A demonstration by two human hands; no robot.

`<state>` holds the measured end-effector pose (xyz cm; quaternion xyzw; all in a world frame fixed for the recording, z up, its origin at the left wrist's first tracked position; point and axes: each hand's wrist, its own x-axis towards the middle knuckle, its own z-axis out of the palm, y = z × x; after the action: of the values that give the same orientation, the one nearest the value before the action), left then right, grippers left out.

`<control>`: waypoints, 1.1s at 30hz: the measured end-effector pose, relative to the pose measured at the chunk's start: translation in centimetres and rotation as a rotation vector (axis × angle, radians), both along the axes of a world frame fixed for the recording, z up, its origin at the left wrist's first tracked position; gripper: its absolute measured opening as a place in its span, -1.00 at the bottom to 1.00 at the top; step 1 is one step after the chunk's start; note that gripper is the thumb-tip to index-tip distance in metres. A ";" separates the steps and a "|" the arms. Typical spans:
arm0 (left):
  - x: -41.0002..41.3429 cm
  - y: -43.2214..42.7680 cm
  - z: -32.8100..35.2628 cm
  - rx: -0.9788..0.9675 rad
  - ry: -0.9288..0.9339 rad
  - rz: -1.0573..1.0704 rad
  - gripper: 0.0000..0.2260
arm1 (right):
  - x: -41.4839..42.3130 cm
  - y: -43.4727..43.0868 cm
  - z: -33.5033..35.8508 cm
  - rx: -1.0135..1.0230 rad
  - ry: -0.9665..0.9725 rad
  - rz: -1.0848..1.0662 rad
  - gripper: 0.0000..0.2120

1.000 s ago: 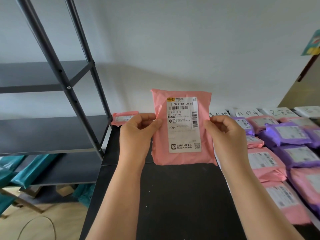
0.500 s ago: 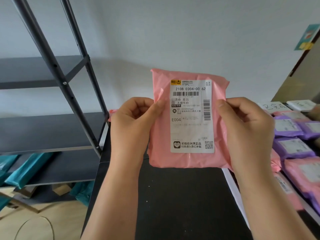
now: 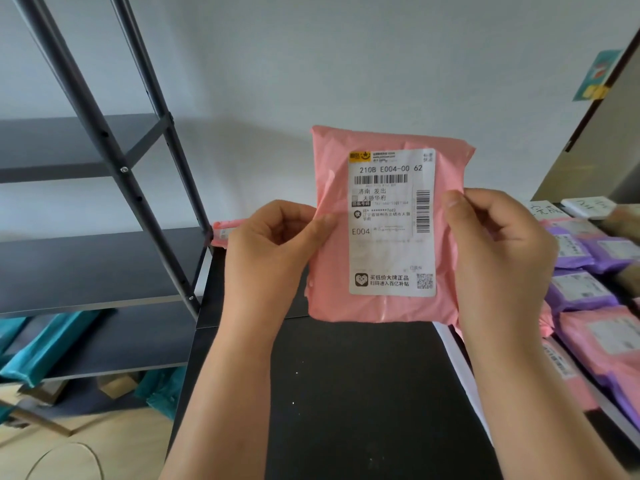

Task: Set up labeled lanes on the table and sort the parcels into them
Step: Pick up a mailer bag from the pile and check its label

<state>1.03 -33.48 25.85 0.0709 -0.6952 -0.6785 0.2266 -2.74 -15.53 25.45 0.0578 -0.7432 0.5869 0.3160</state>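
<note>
A pink parcel (image 3: 332,306) with a white shipping label reading E004 is held upright in front of me, above the black table (image 3: 346,393). My left hand (image 3: 270,258) pinches its left edge and my right hand (image 3: 498,258) grips its right edge. At the right, rows of purple parcels (image 3: 581,292) and pink parcels (image 3: 599,341) lie on the table below white handwritten lane cards (image 3: 585,206). Another pink parcel (image 3: 221,232) lies at the table's far left corner, mostly hidden behind my left hand.
A dark metal shelf rack (image 3: 104,265) stands to the left of the table. Teal bags (image 3: 45,344) lie on the floor under it. A white strip (image 3: 453,344) runs along the table beside the sorted rows. A white wall is behind.
Both hands have lifted the pink parcel higher and nearer to the camera. The view has swung left, so fewer of the sorted parcels at the right show.
</note>
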 end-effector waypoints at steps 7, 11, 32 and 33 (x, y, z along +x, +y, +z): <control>-0.3 -0.1 -0.6 -0.015 -0.037 -0.096 -0.84 | -0.6 0.1 -0.3 -0.053 0.020 -0.040 -0.84; -0.7 -0.5 -0.7 0.000 -0.012 -0.099 -0.89 | -0.5 -0.1 -0.3 -0.088 0.038 -0.035 -0.85; -2.0 -2.3 -1.1 0.021 -0.077 -0.095 -0.94 | -1.3 -0.5 -0.1 -0.004 -0.115 0.012 -0.82; -2.0 -2.3 -1.1 0.021 -0.088 -0.093 -0.93 | -1.3 -0.5 -0.1 0.001 -0.116 0.014 -0.81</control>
<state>-1.01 -35.75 24.79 0.0710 -0.7001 -0.6915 0.1633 -4.06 -16.01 25.32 0.0287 -0.7601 0.5912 0.2682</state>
